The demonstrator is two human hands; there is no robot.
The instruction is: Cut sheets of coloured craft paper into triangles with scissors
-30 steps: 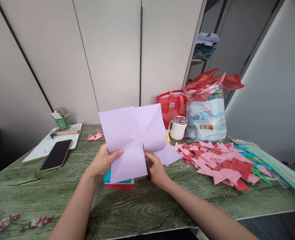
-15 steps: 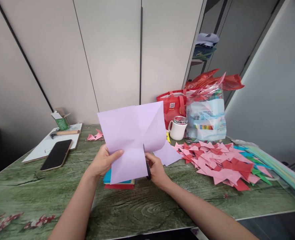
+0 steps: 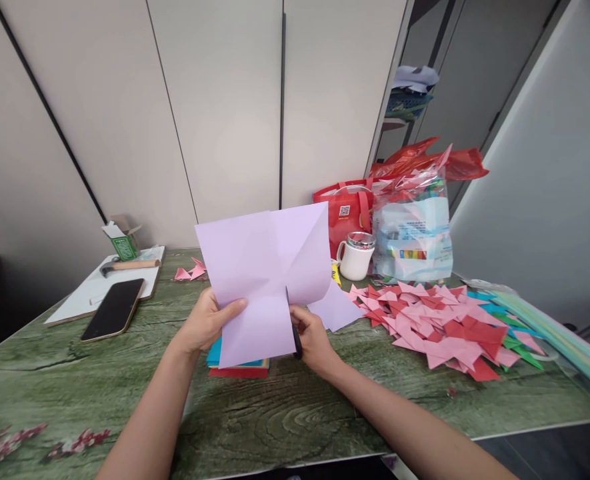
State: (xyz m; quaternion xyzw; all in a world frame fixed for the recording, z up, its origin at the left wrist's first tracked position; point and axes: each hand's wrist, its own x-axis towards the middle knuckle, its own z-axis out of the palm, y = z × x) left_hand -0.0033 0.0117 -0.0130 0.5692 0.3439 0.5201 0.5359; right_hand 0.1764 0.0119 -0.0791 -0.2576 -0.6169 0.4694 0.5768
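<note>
Holding the lilac sheet (image 3: 255, 280) by its left edge in the left hand (image 3: 213, 319), above the table (image 3: 255, 427); gripping scissors (image 3: 297, 347) in the right hand (image 3: 315, 340), apart from the left; best to tension the sheet lightly and steer straight.

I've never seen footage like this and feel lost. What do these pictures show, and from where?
There's no machine here, just a person working bare-handed. All the pictures come from one camera worn on the head, looking forward and down. The left hand holds a lilac sheet; the right hand holds black-handled scissors, whose blade meets the sheet. On the green table, a coloured stack sits partly hidden behind the sheet. Leftward are a phone and a hammer on a white board; rightward, a pile of folded paper, mostly pink and red, and a white mug.
</note>
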